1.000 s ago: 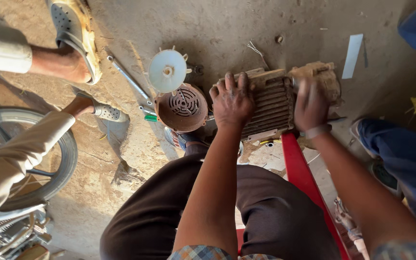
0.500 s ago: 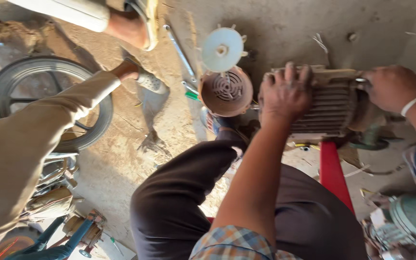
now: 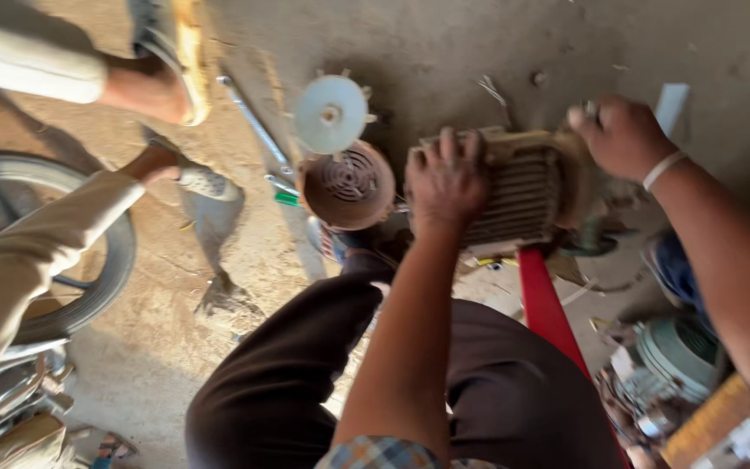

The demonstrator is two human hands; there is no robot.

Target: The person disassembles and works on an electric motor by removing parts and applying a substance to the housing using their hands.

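Motor (image 3: pixel 527 195) blurred; left hand (image 3: pixel 446 178), right hand (image 3: pixel 622 135) cover ends.

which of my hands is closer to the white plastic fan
Left. Your left hand grips the ribbed motor just right of the white fan; your right hand holds the motor's far end.

Dusty concrete floor (image 3: pixel 479 43), part sunlit, with a tyre (image 3: pixel 106 260) at the left
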